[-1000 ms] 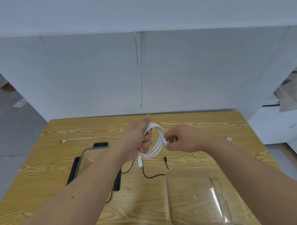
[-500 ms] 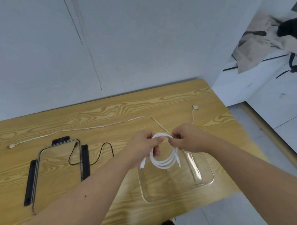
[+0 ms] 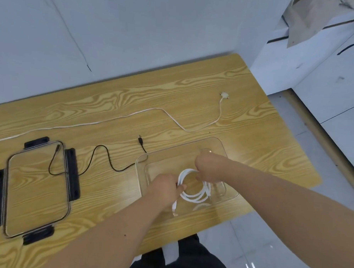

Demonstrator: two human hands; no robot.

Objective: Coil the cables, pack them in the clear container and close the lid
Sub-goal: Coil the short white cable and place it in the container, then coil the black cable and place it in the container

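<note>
A coiled white cable [image 3: 196,196] is held inside the clear container [image 3: 222,145] at the table's front right. My left hand [image 3: 166,187] grips the coil's left side and my right hand [image 3: 209,167] pinches its top right. One plug end hangs below my left hand. The clear lid [image 3: 35,191] with black clips lies flat at the left. A thin black cable [image 3: 109,161] runs from the lid to the container's far left corner. A long white cable [image 3: 153,111] lies stretched across the back of the table.
The wooden table [image 3: 193,90] stands against a white wall. Its right and front edges are close to the container. White cabinets [image 3: 315,64] stand to the right over a tiled floor. My dark trousers [image 3: 180,256] show below the front edge.
Both hands have lowered the white coil from above the table down into the clear container. The view has tilted downward and to the right.
</note>
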